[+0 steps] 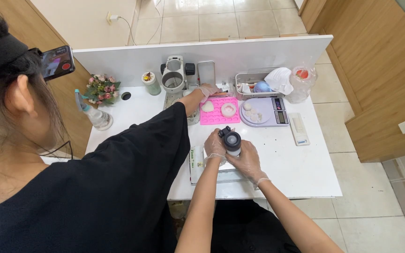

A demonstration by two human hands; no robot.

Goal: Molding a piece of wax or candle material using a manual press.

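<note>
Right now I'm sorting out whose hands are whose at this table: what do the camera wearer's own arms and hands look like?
The left hand and the right hand each wear a thin, clear disposable glove, wrinkled and loose, ending at the wrist. Both forearms are bare, with no sleeve, watch or band in view. The black sleeve belongs to a co-worker.

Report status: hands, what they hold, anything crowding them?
Left hand and right hand both gripping black-capped bottle. Co-worker's arm reaching across to pink mould, clear of the bottle.
</note>
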